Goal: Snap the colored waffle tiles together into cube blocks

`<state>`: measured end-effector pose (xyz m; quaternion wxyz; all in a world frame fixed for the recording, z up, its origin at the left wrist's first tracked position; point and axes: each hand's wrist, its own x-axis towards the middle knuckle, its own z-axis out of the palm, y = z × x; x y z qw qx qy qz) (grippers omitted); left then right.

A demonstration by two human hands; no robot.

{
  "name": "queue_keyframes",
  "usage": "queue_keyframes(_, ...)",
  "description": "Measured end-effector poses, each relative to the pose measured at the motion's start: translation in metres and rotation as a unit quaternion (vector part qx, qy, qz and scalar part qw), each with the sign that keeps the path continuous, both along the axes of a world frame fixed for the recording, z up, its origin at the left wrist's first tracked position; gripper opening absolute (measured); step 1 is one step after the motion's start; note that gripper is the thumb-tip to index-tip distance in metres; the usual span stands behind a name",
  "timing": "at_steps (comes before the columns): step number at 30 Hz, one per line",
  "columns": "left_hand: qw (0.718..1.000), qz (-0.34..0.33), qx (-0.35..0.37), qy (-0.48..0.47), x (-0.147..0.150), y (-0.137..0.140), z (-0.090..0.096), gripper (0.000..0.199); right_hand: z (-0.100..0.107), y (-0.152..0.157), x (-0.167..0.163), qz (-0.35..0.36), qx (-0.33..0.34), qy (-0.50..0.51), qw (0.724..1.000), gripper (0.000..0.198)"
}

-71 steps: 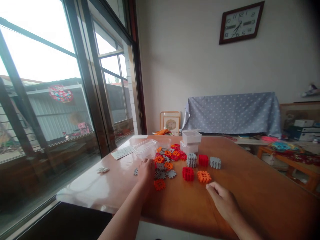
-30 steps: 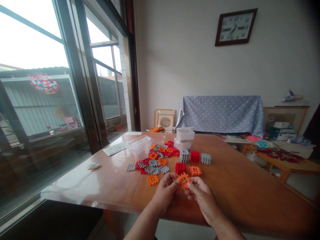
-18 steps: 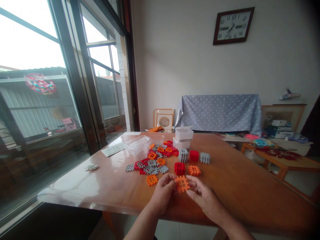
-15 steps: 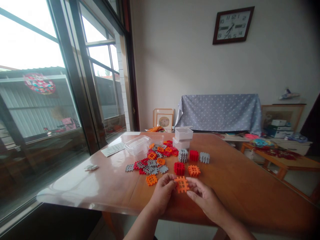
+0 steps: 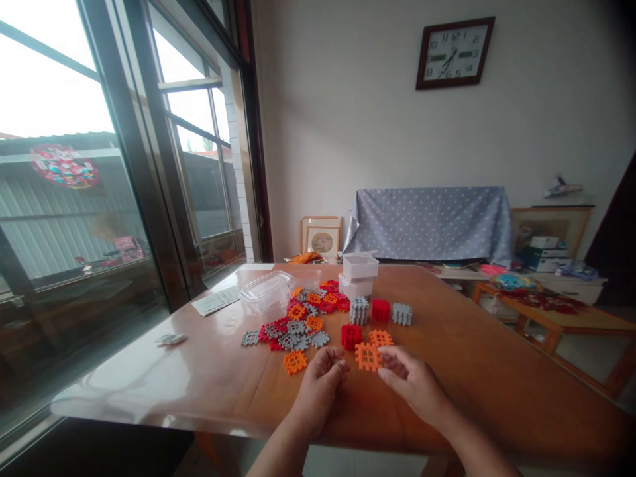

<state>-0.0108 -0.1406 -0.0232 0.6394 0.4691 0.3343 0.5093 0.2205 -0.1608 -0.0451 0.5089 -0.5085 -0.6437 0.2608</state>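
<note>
My right hand [image 5: 410,379] pinches an orange waffle block tile [image 5: 368,357] by its right edge, thumb below and fingers behind. The flat, notched tile has a window-like grid and partly covers a stack of orange tiles [image 5: 380,336] behind it. To its left, my left hand [image 5: 324,381] is closed, fingers curled against the thumb, with nothing visible in it. A single orange tile [image 5: 295,362] lies just beyond that hand. Stacked red tiles [image 5: 351,336] stand near the orange stack. Behind them are another red stack [image 5: 381,310] and two grey stacks [image 5: 359,310].
Loose red, grey and orange tiles form a pile [image 5: 298,324] left of the stacks. Farther back are a clear plastic lid [image 5: 265,288] and white plastic boxes [image 5: 360,267]. A printed sheet [image 5: 216,302] and a small pale packet [image 5: 171,340] lie on the table's left.
My left hand has come off the orange tile. My right hand now holds it alone, a little farther from me and nearer the orange stack. The view has shifted slightly.
</note>
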Motion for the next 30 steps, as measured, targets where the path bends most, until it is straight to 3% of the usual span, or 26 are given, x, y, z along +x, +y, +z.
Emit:
queue_keyframes(4, 1.0, 0.006, -0.006, 0.011, 0.0, -0.002, 0.002, 0.039, -0.003, 0.03, 0.037, -0.065, -0.005, 0.003, 0.998, 0.04)
queue_keyframes(9, 1.0, 0.005, 0.002, 0.013, 0.001, -0.002, 0.005, 0.038, -0.004, 0.057, 0.064, -0.075, -0.01, -0.015, 0.997, 0.04)
queue_keyframes(20, 1.0, 0.0, 0.005, 0.019, 0.002, -0.001, 0.001, 0.035, -0.029, 0.078, 0.073, -0.053, -0.035, -0.025, 0.998, 0.04)
queue_keyframes(30, 0.999, -0.007, 0.018, 0.029, 0.001, 0.0, -0.001, 0.034, -0.032, 0.079, 0.071, -0.049, -0.049, -0.009, 0.998, 0.041)
